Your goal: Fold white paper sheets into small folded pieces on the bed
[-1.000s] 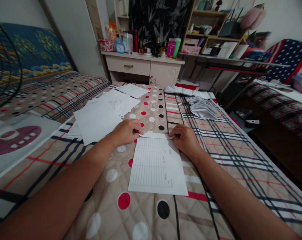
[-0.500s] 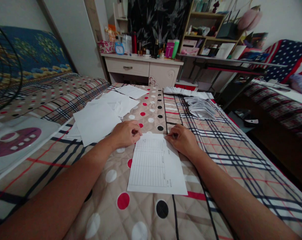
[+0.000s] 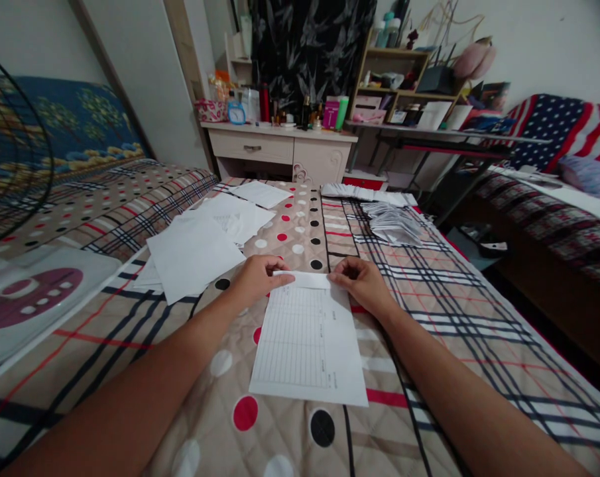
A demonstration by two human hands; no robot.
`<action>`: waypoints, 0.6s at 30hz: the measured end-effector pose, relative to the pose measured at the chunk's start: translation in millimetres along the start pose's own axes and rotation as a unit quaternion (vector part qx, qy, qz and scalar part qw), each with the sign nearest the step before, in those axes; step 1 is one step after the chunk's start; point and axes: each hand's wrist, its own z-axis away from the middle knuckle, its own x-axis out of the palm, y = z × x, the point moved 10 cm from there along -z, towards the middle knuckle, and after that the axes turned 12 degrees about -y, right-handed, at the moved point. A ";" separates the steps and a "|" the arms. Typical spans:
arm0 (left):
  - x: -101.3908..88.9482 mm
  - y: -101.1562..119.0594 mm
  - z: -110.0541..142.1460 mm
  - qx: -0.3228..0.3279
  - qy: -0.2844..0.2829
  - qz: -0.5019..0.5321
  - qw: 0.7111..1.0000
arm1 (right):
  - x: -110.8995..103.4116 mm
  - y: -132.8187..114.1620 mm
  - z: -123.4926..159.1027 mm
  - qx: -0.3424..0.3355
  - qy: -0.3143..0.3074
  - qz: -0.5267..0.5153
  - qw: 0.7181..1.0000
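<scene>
A sheet of paper [image 3: 300, 351] printed with a ruled table lies on the bed in front of me. Its far edge is turned over toward me as a narrow white strip. My left hand [image 3: 262, 277] pinches the left end of that strip, thumb on top. At the strip's right end, my right hand [image 3: 358, 281] pinches the paper between thumb and fingers. Left of my left hand lies a loose pile of white sheets [image 3: 193, 248]. Beyond my right hand rests a stack of folded papers [image 3: 392, 224], with a row of folded white paper [image 3: 366, 194] behind it.
A patterned quilt [image 3: 280, 444] covers the bed. At the left edge are a plastic bag with a purple print [image 3: 36, 298] and a fan guard [image 3: 46, 165]. A white dresser [image 3: 260, 142] stands beyond the bed, with a desk and shelf [image 3: 396, 93] to its right.
The paper's far edge has been folded over toward me into a strip. Both hands moved slightly nearer and now grip the fold's ends. The view has tilted up slightly.
</scene>
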 end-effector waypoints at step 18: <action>3.2 10.7 3.9 -0.009 0.011 0.073 0.997 | 15.5 -21.2 3.5 0.012 -0.047 0.007 0.999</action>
